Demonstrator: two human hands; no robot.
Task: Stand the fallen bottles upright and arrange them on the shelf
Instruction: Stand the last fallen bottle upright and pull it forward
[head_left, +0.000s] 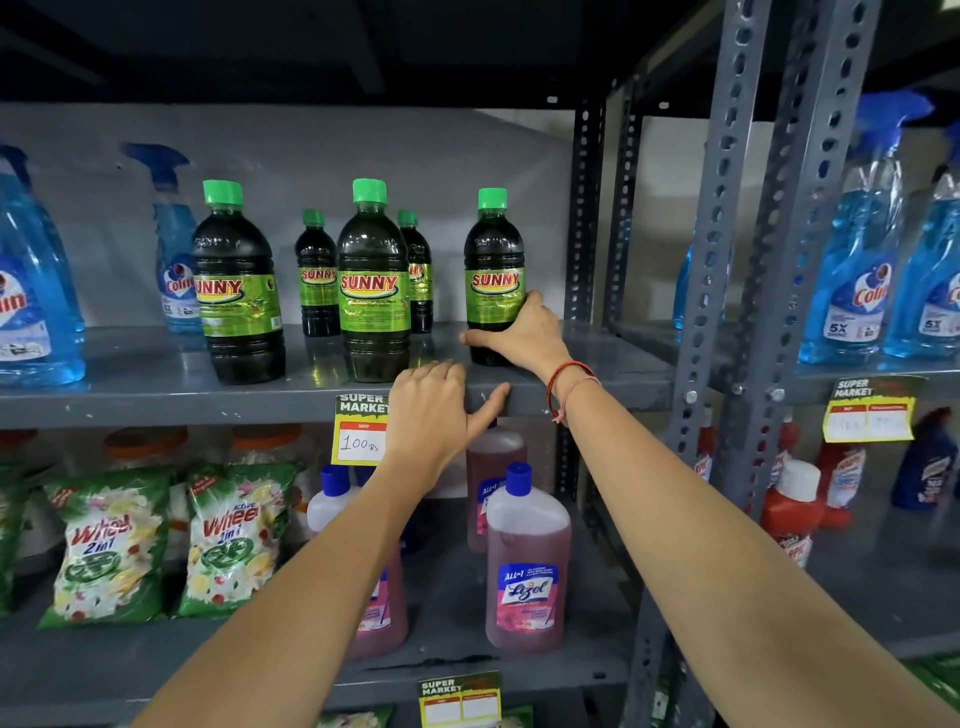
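The shelf (156, 379) is grey painted metal, smooth with a dull sheen and small chips along its front edge. The bottles (373, 291) are glossy clear plastic with shiny labels and matt green caps (370, 190). The price tag (360, 429) looks like paper.

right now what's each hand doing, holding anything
Left hand: empty, fingers curled over the shelf edge.
Right hand: gripping the rightmost Sunny bottle.
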